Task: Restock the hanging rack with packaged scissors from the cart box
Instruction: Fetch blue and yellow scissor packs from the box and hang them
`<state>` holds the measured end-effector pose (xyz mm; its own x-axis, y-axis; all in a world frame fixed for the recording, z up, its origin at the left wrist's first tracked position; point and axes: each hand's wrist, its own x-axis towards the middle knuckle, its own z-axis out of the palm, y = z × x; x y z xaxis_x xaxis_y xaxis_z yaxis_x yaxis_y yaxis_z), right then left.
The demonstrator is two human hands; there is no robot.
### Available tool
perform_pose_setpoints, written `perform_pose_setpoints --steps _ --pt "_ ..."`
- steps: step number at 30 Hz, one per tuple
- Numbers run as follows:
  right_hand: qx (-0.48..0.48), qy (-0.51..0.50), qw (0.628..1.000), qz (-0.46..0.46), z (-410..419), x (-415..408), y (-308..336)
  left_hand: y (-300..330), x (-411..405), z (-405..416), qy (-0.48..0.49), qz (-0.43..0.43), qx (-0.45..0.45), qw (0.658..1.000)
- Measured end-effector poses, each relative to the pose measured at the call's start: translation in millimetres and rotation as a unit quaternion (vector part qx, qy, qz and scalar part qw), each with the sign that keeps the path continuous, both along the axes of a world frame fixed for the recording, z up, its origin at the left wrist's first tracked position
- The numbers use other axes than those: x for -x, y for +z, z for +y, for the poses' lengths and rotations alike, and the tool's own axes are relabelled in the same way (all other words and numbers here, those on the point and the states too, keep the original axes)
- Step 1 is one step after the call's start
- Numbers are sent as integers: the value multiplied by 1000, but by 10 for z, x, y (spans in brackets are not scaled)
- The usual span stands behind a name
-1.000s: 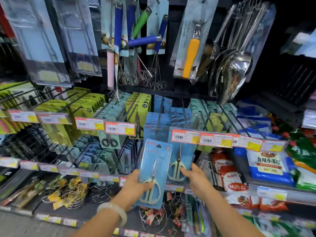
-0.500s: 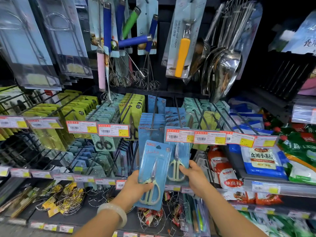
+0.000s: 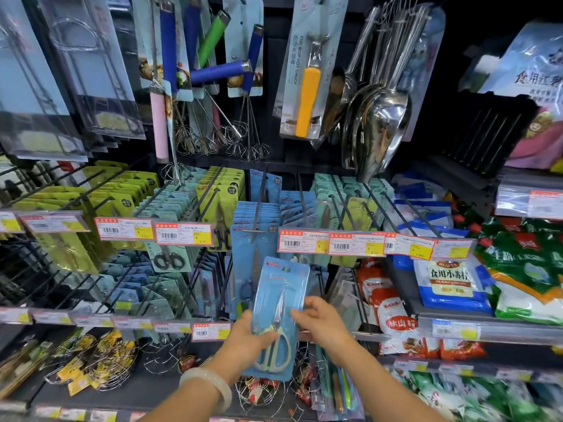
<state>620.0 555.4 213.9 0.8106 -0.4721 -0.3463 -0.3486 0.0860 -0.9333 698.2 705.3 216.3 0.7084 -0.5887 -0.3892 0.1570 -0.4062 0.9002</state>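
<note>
Low in the middle of the frame, the left hand (image 3: 243,339) is gripping a blue scissors pack (image 3: 278,315) by its left edge, thumb curled over the front of the card and the other fingers hidden behind it. The right hand (image 3: 323,322) is meeting the same pack from the right, its fingertips (image 3: 297,315) touching the clear blister near the scissor blades; the fingers are bent loosely, and I cannot tell whether they are pinching the pack or only resting on it. The pack is standing upright, tilted slightly rightward, in front of the hanging rack (image 3: 259,208) and just below the row of price tags (image 3: 332,245), not on any hook. A pale bangle (image 3: 210,388) is sitting on the left wrist. Behind the pack, more blue packs (image 3: 256,220) are hanging on the centre hook. The pack's lower corner is covering part of the wire items on the bottom shelf. Both forearms are being cut off by the bottom edge. No cart or box is in view.
</note>
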Motion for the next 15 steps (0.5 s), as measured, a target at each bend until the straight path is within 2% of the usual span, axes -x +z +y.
perform_pose_setpoints --steps 5,9,12,15 --pt "73 -39 996 -20 -123 -13 149 38 -6 -246 2 -68 -29 997" --pt "96 -58 992 -50 -259 -79 336 180 -85 -435 26 -107 -8 994" --pt "119 -91 986 -70 -367 -167 408 239 -131 -544 48 -122 -5 991" --pt "136 -82 985 -67 -383 -180 358 211 -138 -564 58 -115 -9 992"
